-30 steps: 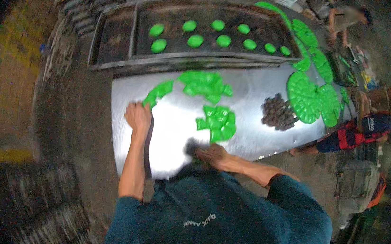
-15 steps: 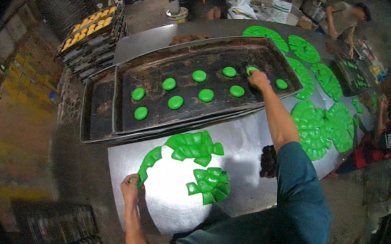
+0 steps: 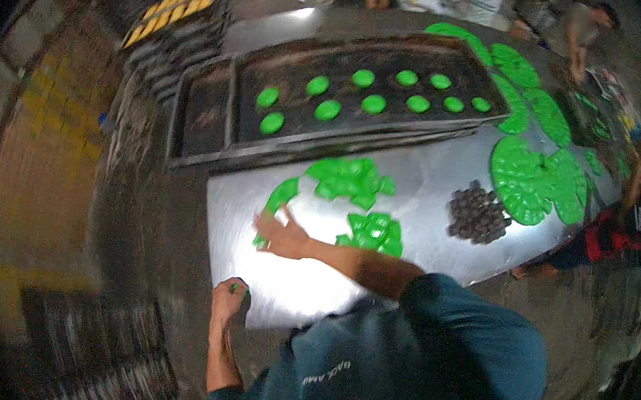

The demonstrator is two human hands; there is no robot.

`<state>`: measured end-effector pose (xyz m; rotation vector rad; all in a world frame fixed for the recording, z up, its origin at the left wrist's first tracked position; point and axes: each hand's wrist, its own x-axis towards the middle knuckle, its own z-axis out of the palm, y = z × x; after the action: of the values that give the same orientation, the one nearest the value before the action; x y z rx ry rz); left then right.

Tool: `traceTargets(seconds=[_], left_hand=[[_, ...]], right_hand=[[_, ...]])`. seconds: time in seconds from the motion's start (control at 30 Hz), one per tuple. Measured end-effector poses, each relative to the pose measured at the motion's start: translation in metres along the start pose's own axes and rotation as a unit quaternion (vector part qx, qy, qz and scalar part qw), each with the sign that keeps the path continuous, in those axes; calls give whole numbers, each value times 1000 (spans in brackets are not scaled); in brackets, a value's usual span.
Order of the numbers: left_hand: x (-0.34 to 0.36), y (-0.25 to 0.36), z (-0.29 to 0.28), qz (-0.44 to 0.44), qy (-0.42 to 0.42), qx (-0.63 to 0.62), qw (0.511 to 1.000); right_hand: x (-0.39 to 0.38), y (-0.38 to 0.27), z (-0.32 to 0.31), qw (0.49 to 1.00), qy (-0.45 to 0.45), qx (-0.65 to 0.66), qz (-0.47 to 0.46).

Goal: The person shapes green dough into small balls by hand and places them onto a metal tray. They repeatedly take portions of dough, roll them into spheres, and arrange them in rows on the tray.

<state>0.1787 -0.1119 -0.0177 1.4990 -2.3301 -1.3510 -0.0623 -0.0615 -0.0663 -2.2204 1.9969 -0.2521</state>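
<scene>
Close to the table's near left edge, my left hand point(image 3: 229, 300) is closed, with a bit of green dough point(image 3: 235, 288) showing in its fingers. My right hand point(image 3: 282, 237), slightly blurred, reaches across over the lower end of a curved strip of green dough point(image 3: 285, 192), fingers spread. Whether it touches the strip I cannot tell. Beyond lies a larger scored green dough sheet point(image 3: 344, 179), with a smaller cut piece point(image 3: 379, 233) beside my right forearm. Flattened green dough rounds point(image 3: 373, 104) sit in two rough rows on a dark baking tray point(image 3: 296, 133).
A heap of dark brown lumps point(image 3: 479, 213) and scored green dough discs point(image 3: 522, 178) lie on the right of the metal table point(image 3: 432, 177). Stacked trays with yellow pieces point(image 3: 176, 9) stand far left. Co-workers are at the right edge point(image 3: 640, 210) and far right point(image 3: 579, 40).
My right hand has left the tray and come back to the dough strip; another green round now lies on the tray. My left hand has drawn away from the strip with green dough.
</scene>
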Motion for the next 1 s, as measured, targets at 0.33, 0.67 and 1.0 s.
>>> traceTargets(seconds=[0.33, 0.67, 1.0], left_hand=[[-52, 51, -58, 104, 123, -312, 936], [13, 190, 27, 393, 316, -246, 827], [23, 175, 131, 50, -261, -577, 772]], right_hand=[[2, -112, -117, 831, 11, 551, 77], [-26, -78, -183, 706, 437, 463, 309], [-166, -34, -133, 923, 276, -174, 206]])
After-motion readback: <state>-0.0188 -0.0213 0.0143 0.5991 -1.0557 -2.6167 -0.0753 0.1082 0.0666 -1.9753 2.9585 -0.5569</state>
